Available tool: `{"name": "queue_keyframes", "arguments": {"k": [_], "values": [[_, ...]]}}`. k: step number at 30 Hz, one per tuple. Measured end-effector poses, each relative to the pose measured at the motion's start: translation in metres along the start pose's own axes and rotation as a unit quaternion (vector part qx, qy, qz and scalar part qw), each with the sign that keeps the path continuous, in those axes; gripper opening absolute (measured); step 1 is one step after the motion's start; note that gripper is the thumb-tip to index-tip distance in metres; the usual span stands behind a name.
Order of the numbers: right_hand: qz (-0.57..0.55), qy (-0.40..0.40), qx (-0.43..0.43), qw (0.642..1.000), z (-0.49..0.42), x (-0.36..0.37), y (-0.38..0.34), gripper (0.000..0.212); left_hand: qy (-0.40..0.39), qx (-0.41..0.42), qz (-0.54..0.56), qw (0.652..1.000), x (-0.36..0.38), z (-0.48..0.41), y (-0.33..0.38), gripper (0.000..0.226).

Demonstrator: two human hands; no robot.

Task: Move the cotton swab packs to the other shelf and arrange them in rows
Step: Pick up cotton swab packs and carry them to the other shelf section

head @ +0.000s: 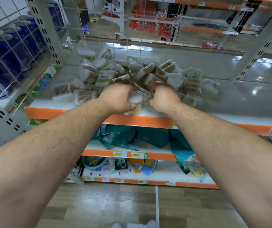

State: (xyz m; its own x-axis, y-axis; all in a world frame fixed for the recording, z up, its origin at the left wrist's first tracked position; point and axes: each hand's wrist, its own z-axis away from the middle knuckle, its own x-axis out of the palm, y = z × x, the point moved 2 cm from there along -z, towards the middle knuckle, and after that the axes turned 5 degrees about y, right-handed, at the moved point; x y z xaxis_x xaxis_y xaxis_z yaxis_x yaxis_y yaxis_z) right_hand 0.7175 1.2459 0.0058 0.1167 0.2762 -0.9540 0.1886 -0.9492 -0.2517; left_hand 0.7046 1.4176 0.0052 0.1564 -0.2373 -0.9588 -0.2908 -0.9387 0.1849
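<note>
The cotton swab packs lie in a loose, blurred heap on the white shelf with the orange front edge, piled against each other at all angles rather than in rows, and both bare hands are in at the near edge of that heap. The left hand is curled around a small round tub of swabs, thumb on its near wall, with what looks like the corner of a clear flat pack pinched above it; the right hand is closed into the pile just beside it, but motion blur hides what, if anything, it has clamped. The step in hand appears to be gathering an armful to carry off, and doing it well probably means taking only as many packs as each hand can truly close on, lifting from the top of the heap so the leaning packs behind do not slide off the front, and keeping like shapes together so they set down straight later. By count: two hands, one round tub clearly gripped, two flat clear boxes of wooden-stick swabs lying apart at the left, and a heap of well over a dozen packs, too smeared to number exactly. Below hang two more orange-edged shelves with teal bags and mixed goods.
</note>
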Motion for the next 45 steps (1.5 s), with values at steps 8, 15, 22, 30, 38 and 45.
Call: {"name": "queue_keyframes", "arguments": {"k": [8,15,22,30,38,45], "values": [[-0.024,-0.013,-0.030,0.999,-0.006,0.013,-0.004,0.034,0.022,-0.003,-0.006,1.000,0.004,0.000,-0.001,0.058],[-0.003,-0.014,-0.033,0.999,-0.008,0.009,0.004,0.029,0.015,-0.003,-0.026,1.000,0.002,0.001,0.001,0.056],[-0.020,-0.025,-0.003,0.999,-0.004,0.003,0.012,0.030,0.012,-0.009,-0.047,0.999,-0.003,0.002,0.007,0.054],[-0.111,0.013,0.081,0.990,-0.006,-0.020,0.024,0.026,0.059,-0.109,0.044,0.991,-0.017,0.005,0.001,0.042],[-0.190,0.029,0.124,0.973,-0.003,-0.037,0.040,0.018,-0.053,-0.147,-0.048,0.987,0.005,0.003,-0.027,0.050],[-0.254,0.026,0.139,0.957,0.002,-0.030,0.039,0.010,0.007,-0.141,-0.043,0.989,0.018,0.002,-0.032,0.038]]}}
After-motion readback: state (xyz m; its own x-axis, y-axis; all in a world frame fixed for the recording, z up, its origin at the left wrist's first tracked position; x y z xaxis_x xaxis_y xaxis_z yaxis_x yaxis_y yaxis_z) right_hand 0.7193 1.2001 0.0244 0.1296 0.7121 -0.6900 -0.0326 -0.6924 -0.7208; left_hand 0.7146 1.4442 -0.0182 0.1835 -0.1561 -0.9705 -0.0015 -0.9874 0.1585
